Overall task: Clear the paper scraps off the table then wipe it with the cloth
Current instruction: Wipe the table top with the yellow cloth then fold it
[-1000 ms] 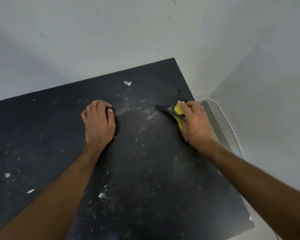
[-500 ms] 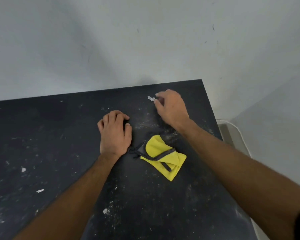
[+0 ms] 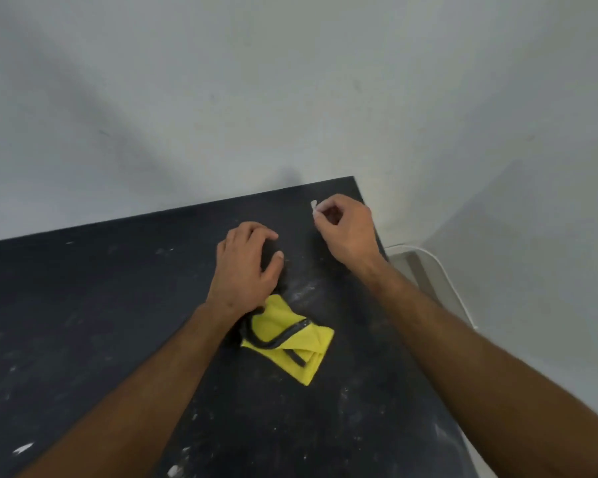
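Near the table's (image 3: 83, 305) far corner, the right hand (image 3: 346, 229) pinches a scrap (image 3: 313, 205) for removal; the left hand (image 3: 246, 267), fingers curled, holds nothing visible, resting beside the cloth (image 3: 290, 339), which lies ready for wiping.

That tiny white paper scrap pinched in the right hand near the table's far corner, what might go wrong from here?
The small white paper scrap sits only at the fingertips of the right hand, so it could slip and fall, perhaps past the black table edge nearby. The left hand rests with curled fingers beside the crumpled yellow cloth; whether it holds scraps is hidden. Other white scraps lie nearer the front and could be missed.
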Tool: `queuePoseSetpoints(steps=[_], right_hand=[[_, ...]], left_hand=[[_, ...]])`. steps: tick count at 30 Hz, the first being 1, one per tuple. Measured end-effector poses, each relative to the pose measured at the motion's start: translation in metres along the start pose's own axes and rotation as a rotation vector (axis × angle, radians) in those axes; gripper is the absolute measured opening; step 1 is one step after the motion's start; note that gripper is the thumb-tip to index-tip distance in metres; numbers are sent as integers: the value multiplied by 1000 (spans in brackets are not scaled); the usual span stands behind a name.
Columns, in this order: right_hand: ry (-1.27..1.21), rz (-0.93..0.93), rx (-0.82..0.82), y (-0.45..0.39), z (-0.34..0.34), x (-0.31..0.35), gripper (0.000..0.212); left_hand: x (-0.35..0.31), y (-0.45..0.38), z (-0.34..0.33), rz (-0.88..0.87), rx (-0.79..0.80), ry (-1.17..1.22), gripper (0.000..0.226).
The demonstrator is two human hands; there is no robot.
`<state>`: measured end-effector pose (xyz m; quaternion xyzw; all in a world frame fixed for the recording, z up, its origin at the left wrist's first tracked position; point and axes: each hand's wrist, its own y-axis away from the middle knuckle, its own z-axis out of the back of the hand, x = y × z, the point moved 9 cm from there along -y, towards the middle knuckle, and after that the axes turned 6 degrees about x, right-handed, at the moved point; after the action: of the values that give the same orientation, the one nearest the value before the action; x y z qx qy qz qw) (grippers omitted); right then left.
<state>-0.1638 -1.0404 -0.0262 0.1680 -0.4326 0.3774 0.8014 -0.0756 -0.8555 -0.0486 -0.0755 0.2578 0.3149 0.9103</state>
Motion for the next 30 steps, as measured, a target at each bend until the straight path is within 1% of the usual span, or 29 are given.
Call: queuePoseSetpoints(steps=[2,4,5,7,9,11,14,16,19,21,24,28,30], right_hand=[[-52,-95,-95,6,44,-39,9],[-73,-210,-172,12,83,-90,6],[-72,-263,-196,15,99,-119,6],[-59,-362,-181,20,116,-175,10],[-79,-438,-155,24,119,-227,15],[-80,-463,-142,24,116,-270,14],[-109,-562,-62,24,90,-327,8],[-123,-631,-20,24,70,-356,11],[-119,-660,29,14,52,-382,13],[-84,-633,97,6,42,-387,15],[-52,-595,147,-1,36,-391,19],[-70,-583,132,-1,47,-384,19],[-108,-538,117,1,54,-366,18]], left_hand=[[-41,-23,-21,-103,90,-22,45],[-69,-39,-44,-161,150,-65,53],[-78,-45,-55,-169,167,-83,57],[-87,-50,-76,-148,174,-97,65],[-90,-47,-91,-113,148,-135,69],[-93,-42,-98,-95,121,-218,72],[-94,-42,-97,-60,117,-257,73],[-95,-43,-96,-44,123,-269,74],[-95,-44,-96,-32,129,-270,74],[-95,-43,-94,-30,126,-252,75],[-94,-45,-96,-26,127,-241,74],[-96,-45,-94,-40,115,-247,74],[-97,-44,-93,-38,119,-246,74]])
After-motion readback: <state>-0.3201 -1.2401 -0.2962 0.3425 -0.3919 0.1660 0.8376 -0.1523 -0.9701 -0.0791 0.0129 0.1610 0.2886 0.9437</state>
